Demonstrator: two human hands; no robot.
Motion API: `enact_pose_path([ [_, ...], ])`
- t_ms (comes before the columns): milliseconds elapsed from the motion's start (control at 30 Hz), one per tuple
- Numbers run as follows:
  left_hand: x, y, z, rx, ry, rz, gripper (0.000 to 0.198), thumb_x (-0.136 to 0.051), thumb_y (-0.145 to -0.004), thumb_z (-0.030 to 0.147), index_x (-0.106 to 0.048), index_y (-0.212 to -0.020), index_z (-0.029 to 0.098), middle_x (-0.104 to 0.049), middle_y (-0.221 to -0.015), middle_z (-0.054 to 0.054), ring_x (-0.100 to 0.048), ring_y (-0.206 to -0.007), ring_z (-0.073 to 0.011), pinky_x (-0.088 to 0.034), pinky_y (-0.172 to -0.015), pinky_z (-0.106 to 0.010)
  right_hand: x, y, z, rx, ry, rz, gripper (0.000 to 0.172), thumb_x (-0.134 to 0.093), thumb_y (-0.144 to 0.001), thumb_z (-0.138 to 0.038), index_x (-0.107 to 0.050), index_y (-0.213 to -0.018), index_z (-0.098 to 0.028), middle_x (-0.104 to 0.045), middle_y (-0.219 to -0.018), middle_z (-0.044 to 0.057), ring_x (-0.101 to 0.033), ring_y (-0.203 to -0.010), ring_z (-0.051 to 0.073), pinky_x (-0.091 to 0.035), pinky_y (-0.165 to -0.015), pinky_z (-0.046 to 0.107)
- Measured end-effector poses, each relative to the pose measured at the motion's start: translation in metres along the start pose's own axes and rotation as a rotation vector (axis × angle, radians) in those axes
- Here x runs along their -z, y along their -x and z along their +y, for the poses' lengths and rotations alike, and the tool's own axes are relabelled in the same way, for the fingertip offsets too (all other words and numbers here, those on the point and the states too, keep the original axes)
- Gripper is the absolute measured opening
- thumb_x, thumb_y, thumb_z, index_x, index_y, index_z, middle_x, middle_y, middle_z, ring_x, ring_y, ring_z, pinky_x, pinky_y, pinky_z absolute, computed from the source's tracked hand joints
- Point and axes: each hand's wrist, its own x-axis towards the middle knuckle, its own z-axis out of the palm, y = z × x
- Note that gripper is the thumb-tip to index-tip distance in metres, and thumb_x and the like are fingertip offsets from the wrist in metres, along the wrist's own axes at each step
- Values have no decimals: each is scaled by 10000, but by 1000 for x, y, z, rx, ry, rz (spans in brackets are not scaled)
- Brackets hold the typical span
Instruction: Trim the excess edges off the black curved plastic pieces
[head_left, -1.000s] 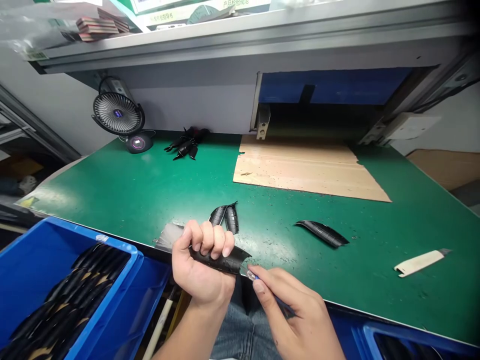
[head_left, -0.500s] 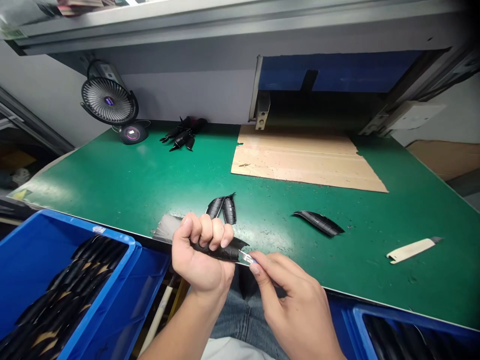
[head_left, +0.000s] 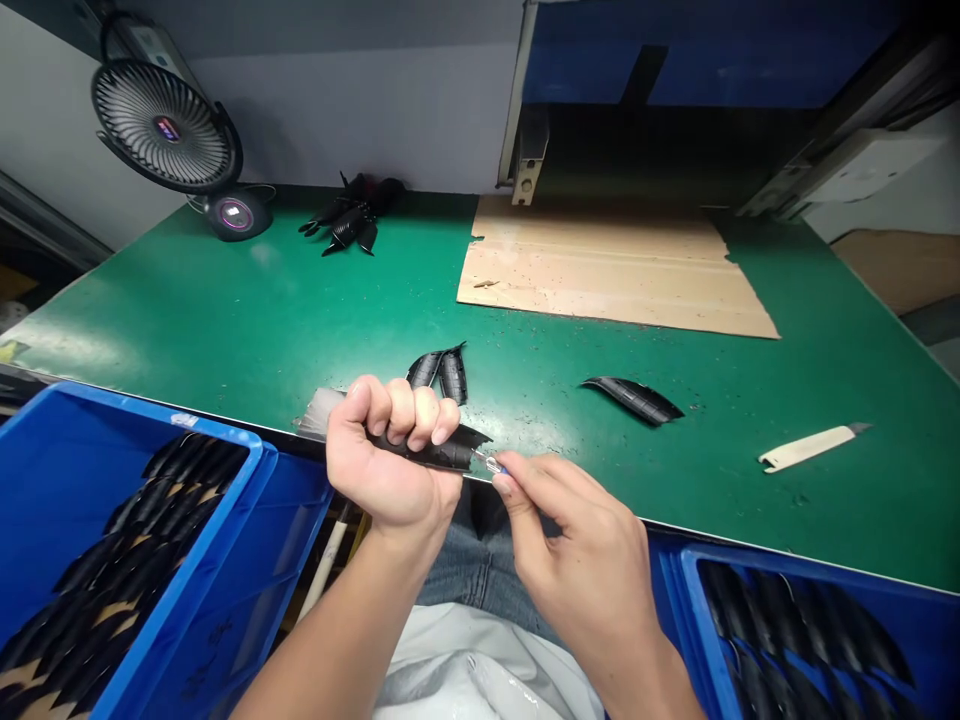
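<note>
My left hand (head_left: 386, 455) is closed around a long black ribbed plastic part (head_left: 450, 452), held level at the front edge of the green table (head_left: 247, 320). My right hand (head_left: 581, 555) pinches a small blue-handled blade tool (head_left: 493, 465), whose tip touches the right end of the part. Two similar black parts (head_left: 440, 368) lie just beyond my left hand. Another black part (head_left: 631, 398) lies to the right on the table.
A blue bin (head_left: 97, 560) at the lower left and a second blue bin (head_left: 810, 640) at the lower right hold several black parts. A cream-handled knife (head_left: 806, 448), a cardboard sheet (head_left: 611, 265), a desk fan (head_left: 169, 130) and a pile of black parts (head_left: 349, 215) are on the table.
The view has tilted downward, so the table and bins sit higher in the picture. Both hands keep their grip, with the blade still at the part's right end.
</note>
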Motion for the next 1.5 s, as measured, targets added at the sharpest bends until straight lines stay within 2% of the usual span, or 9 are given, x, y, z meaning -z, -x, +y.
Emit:
enact_pose_path([
  [400,0,1,-1,0,-20,52,367,-391,-867,248,-192,-564,193,-100,-502,51,-134,-424,-98,-248,-422,-230,1,-1,0,53,81,37,175,-518,-981,-217,-660,-1080,-241,-670,-871,-4,-586,-779,159,-373,-682,286],
  [633,-5,-3,1,8,4,117,370,-408,-851,241,-188,-559,189,-110,-497,54,-131,-430,-91,-247,-423,-218,-2,6,12,345,200,333,395,-674,-839,-33,-617,-1198,-190,-683,-909,59,-584,-814,203,-425,-743,339],
  [767,-6,-3,0,33,7,121,377,-433,-854,248,-197,-566,190,-127,-499,56,-138,-435,-89,-256,-424,-214,-6,4,10,44,-239,381,308,-703,-861,-179,-635,-1156,-230,-660,-928,52,-612,-785,182,-498,-697,291],
  [900,-8,6,-5,105,-42,8,384,-425,-888,272,-230,-567,192,-131,-504,57,-134,-432,-93,-260,-413,-222,-7,-14,-2,-357,-646,-16,228,-669,-865,-411,-678,-857,-183,-604,-682,-8,-507,-564,125,-418,-506,225],
  [1033,-7,16,-8,86,-90,-83,394,-396,-915,282,-241,-564,194,-133,-502,52,-143,-428,-100,-269,-409,-236,-1,-25,-8,-368,-658,-274,385,-569,-916,-430,-602,-641,-164,-475,-560,-38,-375,-533,98,-300,-490,222],
  [1133,-7,14,-2,53,-103,-66,399,-384,-921,278,-232,-562,194,-123,-507,51,-137,-431,-101,-267,-411,-241,5,-16,-2,-291,-502,-217,337,-521,-946,-398,-647,-712,-191,-552,-589,-35,-432,-536,109,-321,-498,229],
  [1300,-8,-12,21,-109,-78,72,378,-403,-874,252,-203,-560,190,-104,-507,51,-124,-436,-96,-238,-419,-232,14,10,34,-343,-264,126,320,-587,-908,-475,-651,-726,-219,-649,-612,-18,-544,-482,121,-407,-423,190],
  [1400,-10,-19,23,-71,-42,118,373,-432,-850,244,-194,-568,194,-116,-496,54,-128,-437,-93,-224,-418,-227,13,14,43,-323,-240,143,295,-613,-899,-478,-679,-758,-227,-658,-610,-21,-576,-468,115,-456,-428,160],
  [1500,-13,-13,16,-12,-16,104,382,-452,-848,244,-188,-576,196,-123,-495,58,-131,-441,-90,-229,-422,-224,6,12,32,-189,-290,114,294,-639,-888,-480,-700,-1064,-252,-699,-790,-3,-648,-619,131,-536,-580,164],
])
